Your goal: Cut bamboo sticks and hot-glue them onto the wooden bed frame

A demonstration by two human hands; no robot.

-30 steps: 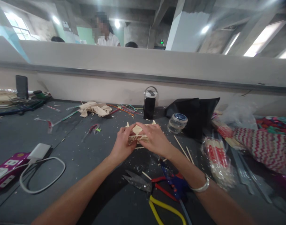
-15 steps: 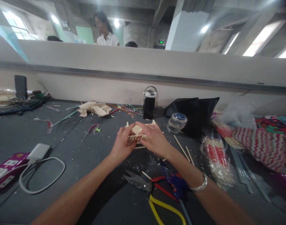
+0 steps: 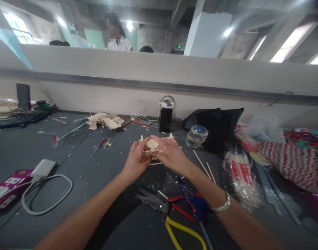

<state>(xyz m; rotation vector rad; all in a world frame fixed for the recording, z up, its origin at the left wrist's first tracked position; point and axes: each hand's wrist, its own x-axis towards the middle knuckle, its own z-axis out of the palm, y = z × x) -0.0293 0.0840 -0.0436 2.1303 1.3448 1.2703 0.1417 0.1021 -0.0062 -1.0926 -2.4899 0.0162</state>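
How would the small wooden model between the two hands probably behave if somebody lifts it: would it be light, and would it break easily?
The wooden model is probably light for its size, since it seems built from thin sticks. Narrow tips poking up at its far corners could snap if knocked.

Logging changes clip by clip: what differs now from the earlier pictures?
Behind the partition, a dark head top has shifted leftward in view. Nothing was taken hold of or let go: the left hand and right hand stay around the small wooden piece. The jar and yellow handle stay put.
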